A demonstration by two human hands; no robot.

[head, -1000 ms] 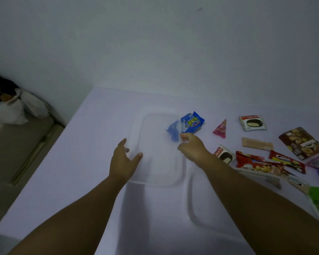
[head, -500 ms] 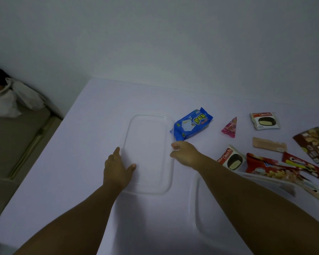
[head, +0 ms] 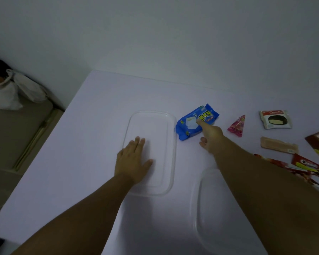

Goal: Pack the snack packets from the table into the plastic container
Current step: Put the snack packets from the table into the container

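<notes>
Fingers [head: 199,122] of the right hand [head: 211,137] touch the blue packet [head: 191,122] but grip nothing. Left hand [head: 133,159] lies flat and open on the lid [head: 166,129]. Near the tabletop's front edge, the container [head: 197,199] looks empty, so all packets are left.

both forearms are showing bare to the frame's edge, the left hand [head: 133,161] and right hand [head: 211,137] wearing no sleeves.

A plain home room: white table [head: 99,126] against a bare wall [head: 155,34], bags [head: 11,92] on the floor.
</notes>
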